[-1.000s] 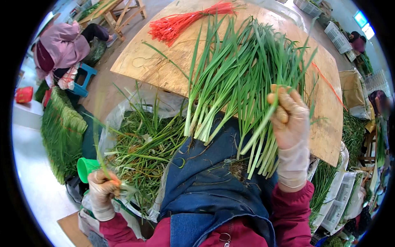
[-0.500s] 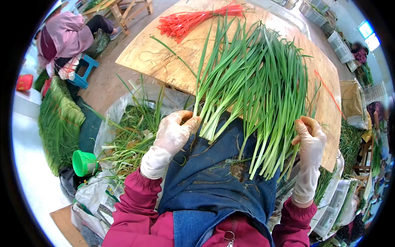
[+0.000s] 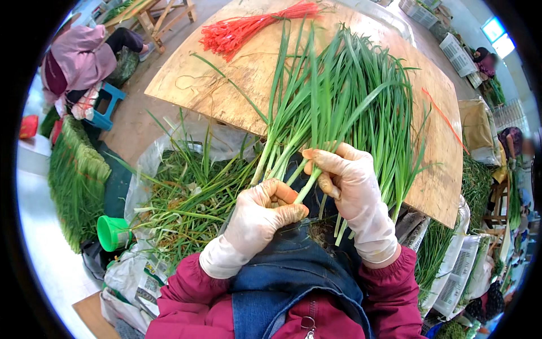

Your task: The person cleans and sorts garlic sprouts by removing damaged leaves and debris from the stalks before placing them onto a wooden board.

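Observation:
A loose spread of garlic chives point(image 3: 361, 107), long flat green leaves with pale stem ends, lies on the round wooden table point(image 3: 189, 85). Its stem ends reach over the edge toward my lap. Both hands wear thin, whitish, soiled gloves. Between them is a garlic chive stalk point(image 3: 307, 186); my left hand point(image 3: 254, 212) pinches its pale lower end. Higher up, my right hand point(image 3: 353, 181) closes thumb and fingers on the same stalk, in front of the other chives. Whether more than one stalk is held, I cannot tell.
A bundle of red ties point(image 3: 248, 28) lies at the table's far side, a single red tie point(image 3: 446, 121) at the right. Left of my lap sits a plastic bag point(image 3: 141, 189) of loose trimmings, beside a green bucket point(image 3: 113, 233). A person point(image 3: 79, 62) sits at far left.
My right hand has come left from the pile's right side to the stalk. My left hand has moved slightly right and down, now pinching the stalk's pale end.

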`<state>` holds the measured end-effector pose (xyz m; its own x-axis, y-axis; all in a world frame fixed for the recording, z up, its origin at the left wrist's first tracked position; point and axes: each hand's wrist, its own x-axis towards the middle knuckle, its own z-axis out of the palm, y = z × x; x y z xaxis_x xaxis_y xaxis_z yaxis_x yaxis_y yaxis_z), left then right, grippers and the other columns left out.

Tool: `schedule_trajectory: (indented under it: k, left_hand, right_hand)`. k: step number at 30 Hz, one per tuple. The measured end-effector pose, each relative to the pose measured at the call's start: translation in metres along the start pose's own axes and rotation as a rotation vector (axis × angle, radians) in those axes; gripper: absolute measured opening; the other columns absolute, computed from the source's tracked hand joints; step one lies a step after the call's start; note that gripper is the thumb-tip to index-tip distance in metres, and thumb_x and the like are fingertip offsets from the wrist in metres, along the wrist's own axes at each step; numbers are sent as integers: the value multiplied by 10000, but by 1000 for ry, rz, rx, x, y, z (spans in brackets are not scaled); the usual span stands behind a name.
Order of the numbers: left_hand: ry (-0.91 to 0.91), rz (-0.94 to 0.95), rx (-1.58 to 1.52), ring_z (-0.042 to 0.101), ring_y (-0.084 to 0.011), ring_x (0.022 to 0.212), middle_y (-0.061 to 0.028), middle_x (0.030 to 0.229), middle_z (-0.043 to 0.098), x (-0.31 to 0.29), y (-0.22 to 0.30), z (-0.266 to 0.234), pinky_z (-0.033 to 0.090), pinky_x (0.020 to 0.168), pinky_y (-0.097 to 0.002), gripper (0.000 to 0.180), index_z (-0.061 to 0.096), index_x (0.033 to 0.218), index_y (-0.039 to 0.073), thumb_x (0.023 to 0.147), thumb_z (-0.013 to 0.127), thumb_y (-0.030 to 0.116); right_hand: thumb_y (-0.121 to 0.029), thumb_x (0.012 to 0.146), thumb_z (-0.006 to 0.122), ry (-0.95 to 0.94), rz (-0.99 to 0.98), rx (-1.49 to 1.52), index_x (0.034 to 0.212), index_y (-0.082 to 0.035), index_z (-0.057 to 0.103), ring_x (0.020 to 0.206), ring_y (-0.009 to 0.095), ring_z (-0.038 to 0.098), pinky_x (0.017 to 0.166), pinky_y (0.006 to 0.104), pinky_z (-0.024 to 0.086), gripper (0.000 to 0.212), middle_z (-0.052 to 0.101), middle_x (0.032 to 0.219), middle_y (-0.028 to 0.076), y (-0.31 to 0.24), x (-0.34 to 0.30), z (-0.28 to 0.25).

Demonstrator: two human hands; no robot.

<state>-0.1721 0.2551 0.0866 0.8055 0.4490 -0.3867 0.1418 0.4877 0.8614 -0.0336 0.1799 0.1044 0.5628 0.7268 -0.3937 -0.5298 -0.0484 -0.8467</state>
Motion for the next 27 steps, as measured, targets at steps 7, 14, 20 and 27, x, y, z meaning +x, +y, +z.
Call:
schedule_trajectory:
  k: [7, 14, 20, 27]
  left_hand:
    - [-235, -85, -260, 406, -68, 367, -94, 573, 545, 7, -4, -14, 284, 337, -164, 150, 547, 767, -38, 745, 608, 97]
    - [-198, -198, -352, 385, -60, 364, -47, 549, 517, 4, -5, -12, 263, 317, -170, 157, 535, 758, -21, 770, 595, 124]
    - [103, 32, 32, 376, -51, 370, -19, 571, 519, -22, 9, -49, 267, 340, -173, 111, 542, 724, 22, 770, 584, 113]
    - [580, 567, 1394, 526, -263, 842, -118, 894, 550, -18, -23, -129, 418, 751, -329, 220, 566, 889, 38, 676, 588, -10]
  right_hand:
    - [-71, 761, 568, -6, 9, 19, 869, 81, 565, 363, 61, 372, 346, 164, 273, 186, 583, 666, 128, 2, -3, -5]
    - [-86, 758, 590, -50, 11, 99, 848, 69, 574, 407, 77, 454, 343, 165, 297, 180, 594, 668, 131, 2, -2, -8]
    - [-102, 793, 525, -207, -183, 187, 922, 78, 552, 399, 67, 440, 359, 160, 311, 223, 592, 664, 123, -22, -13, -34]
    - [-143, 779, 572, 320, -146, -440, 873, 62, 570, 386, 49, 409, 355, 156, 271, 225, 573, 634, 81, -38, -38, -58]
